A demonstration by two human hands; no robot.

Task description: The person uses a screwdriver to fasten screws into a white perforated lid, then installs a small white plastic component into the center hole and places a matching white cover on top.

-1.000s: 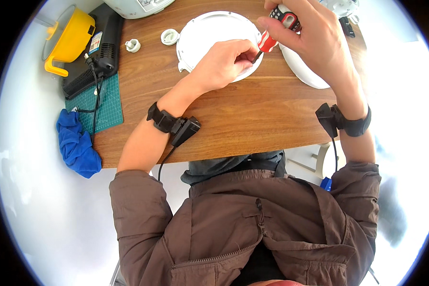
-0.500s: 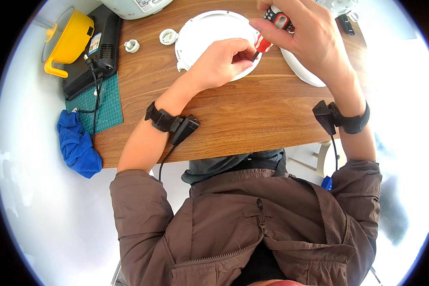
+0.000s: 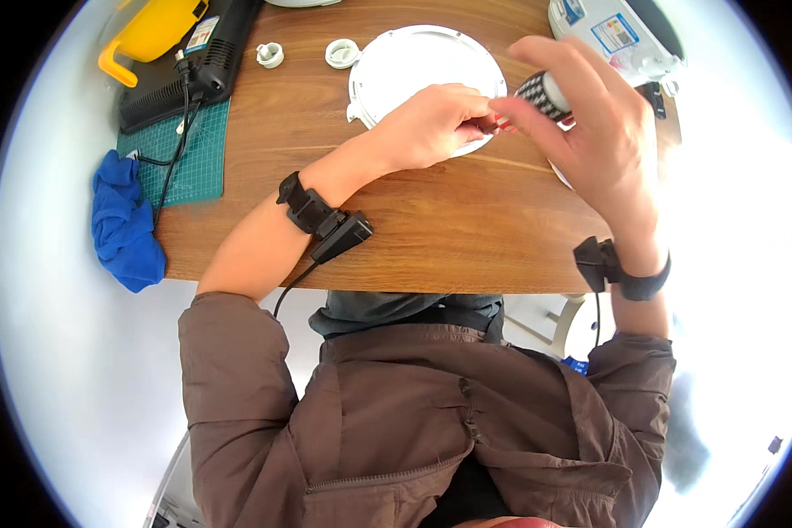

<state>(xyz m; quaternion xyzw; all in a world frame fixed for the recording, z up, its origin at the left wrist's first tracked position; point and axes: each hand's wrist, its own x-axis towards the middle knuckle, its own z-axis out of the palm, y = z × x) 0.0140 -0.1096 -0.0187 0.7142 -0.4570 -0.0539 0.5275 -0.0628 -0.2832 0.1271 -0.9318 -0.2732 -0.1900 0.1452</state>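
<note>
My right hand [image 3: 603, 145] curls its thumb and fingers around the handle of a screwdriver [image 3: 541, 95], patterned dark and white with red near its shaft. The handle leans, its lower end pointing left toward my left hand [image 3: 436, 123]. That hand is closed in a pinch where the dark shaft ends, at the near right edge of a round white lid [image 3: 414, 75]. Whether those fingers grip the shaft, a small part or the lid's rim is hidden. The lid lies flat on the table, with small holes around its rim and a tab at its left.
Two small white caps, a left one [image 3: 270, 55] and a right one [image 3: 341, 53], stand left of the lid. A white appliance [image 3: 616, 40] is at the far right. On the left are a black device [image 3: 180, 84], a yellow container [image 3: 163, 31], a green cutting mat [image 3: 198, 167] and a blue cloth [image 3: 123, 224].
The view has shifted, showing more of the white appliance at right. The screwdriver leans differently, and my right hand's fingers sit wider around its handle. My left hand keeps its pinch at the lid's edge.
</note>
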